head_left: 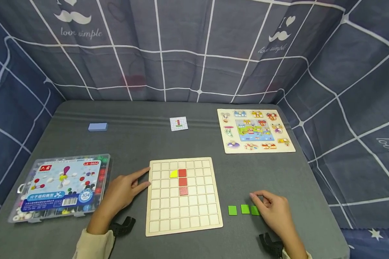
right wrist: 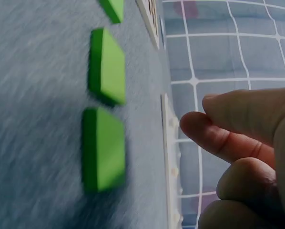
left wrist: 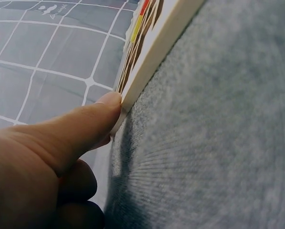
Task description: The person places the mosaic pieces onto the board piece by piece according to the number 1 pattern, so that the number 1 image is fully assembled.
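Note:
A wooden grid board [head_left: 168,216] lies in the middle of the table with a yellow tile [head_left: 174,174], two red tiles [head_left: 182,181] and a paler red tile [head_left: 183,191] in its cells. My left hand [head_left: 121,192] touches the board's left edge with thumb and index finger; the left wrist view shows the thumb [left wrist: 92,117] against that edge. Over a row of green tiles [head_left: 232,210] on the right, my right hand [head_left: 273,212] hovers, partly covering the rightmost one. Its thumb and index fingertips are close together, nothing between them, apart from the green tiles [right wrist: 106,150].
A small card [head_left: 179,123] with a grid pattern lies behind the board. At the back right is a picture puzzle board [head_left: 256,149]; a blue block [head_left: 98,127] sits back left. A clear plastic case [head_left: 59,187] of colored parts stands beside the left hand.

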Demonstrator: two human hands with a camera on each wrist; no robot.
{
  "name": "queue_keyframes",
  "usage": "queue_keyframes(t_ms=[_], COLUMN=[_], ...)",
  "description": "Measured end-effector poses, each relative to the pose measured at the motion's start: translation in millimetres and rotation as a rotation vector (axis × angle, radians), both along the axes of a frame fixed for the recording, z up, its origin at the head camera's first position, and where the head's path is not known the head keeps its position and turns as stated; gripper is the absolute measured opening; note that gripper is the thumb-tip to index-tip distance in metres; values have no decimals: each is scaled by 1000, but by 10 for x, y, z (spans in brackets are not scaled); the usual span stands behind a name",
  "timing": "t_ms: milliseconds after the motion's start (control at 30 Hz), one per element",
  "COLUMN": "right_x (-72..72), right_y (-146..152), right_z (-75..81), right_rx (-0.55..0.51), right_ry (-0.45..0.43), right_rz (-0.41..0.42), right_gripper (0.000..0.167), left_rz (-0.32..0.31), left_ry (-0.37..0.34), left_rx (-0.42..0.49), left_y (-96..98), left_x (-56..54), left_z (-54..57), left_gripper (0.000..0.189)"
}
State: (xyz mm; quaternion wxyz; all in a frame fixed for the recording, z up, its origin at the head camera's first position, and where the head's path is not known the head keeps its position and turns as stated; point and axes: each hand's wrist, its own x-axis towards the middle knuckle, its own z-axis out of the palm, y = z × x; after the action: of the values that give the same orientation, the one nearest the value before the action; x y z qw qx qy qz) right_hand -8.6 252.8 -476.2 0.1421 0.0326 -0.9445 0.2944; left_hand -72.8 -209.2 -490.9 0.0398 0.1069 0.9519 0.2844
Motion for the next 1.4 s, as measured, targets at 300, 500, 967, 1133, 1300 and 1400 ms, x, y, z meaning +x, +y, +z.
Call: queue_keyframes(t_ms=[300,500,967,1133,1300,1400], right_x=[135,240,329,324,320,315], right_y=[160,246,302,322,331,332], right_z=[-88,-134,-165,-188,-196,-194], right_rx=[-28,-40,-40,-51,-49,-47], right_ry=[-51,-89,-224,-233,-244,-250], right_rz=[0,37,93,99,98,94], right_gripper=[15,20,37,39,39,39], left_rz=[5,15,16,15,19,20], left_ry=[-21,-28,14,20,16,14], left_rx=[2,5,7,9,7,6], left_y=[24,21,11,10,15,15], left_x=[1,7,7,12,13,12], left_z=[33,41,-1,-3,-2,-4], left_gripper=[55,54,53,53,53,53])
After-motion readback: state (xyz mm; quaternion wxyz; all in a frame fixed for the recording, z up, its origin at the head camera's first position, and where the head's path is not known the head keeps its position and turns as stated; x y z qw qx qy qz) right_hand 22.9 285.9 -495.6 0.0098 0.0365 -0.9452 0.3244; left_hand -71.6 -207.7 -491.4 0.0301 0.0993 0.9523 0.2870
